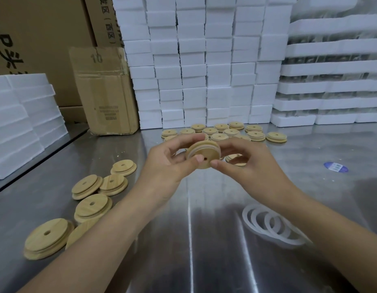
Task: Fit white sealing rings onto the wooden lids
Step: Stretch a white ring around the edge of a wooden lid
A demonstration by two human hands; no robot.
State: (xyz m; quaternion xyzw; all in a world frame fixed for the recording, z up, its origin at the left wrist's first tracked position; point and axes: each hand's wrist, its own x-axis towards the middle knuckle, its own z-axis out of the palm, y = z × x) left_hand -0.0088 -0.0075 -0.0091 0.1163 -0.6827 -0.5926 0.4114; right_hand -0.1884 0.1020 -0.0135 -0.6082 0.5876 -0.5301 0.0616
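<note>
Head view: the left hand (168, 163) is raised above the table, its forearm reaching in from the lower left. Its fingers curl behind a round wooden lid with a small centre hole (202, 158), and the thumb presses on the lid's face just beside the hole. The lid is held in the air between both hands, tilted with its face toward the camera. A white sealing ring (190, 149) runs around its edge behind that face. The right hand (246, 163) grips the lid's opposite side, thumb at the lower rim and fingers curled round the back, its forearm coming in from the lower right.

On the brushed steel table (204, 261), a loose group of bare wooden lids (90, 205) lies at the left, some overlapping. Rows of further lids (232, 132) lie flat at the far side, beyond the hands. A small heap of loose white rings (252, 226) lies at the near right, the rings overlapping one another. A blue oval sticker (335, 167) is on the table farther right.

Stacked white foam blocks (24, 123) stand at the left edge. Right of them come a worn cardboard box (107, 92), a wall of white foam blocks (204, 60) in the middle, and stacked foam trays (331, 87) at the right.
</note>
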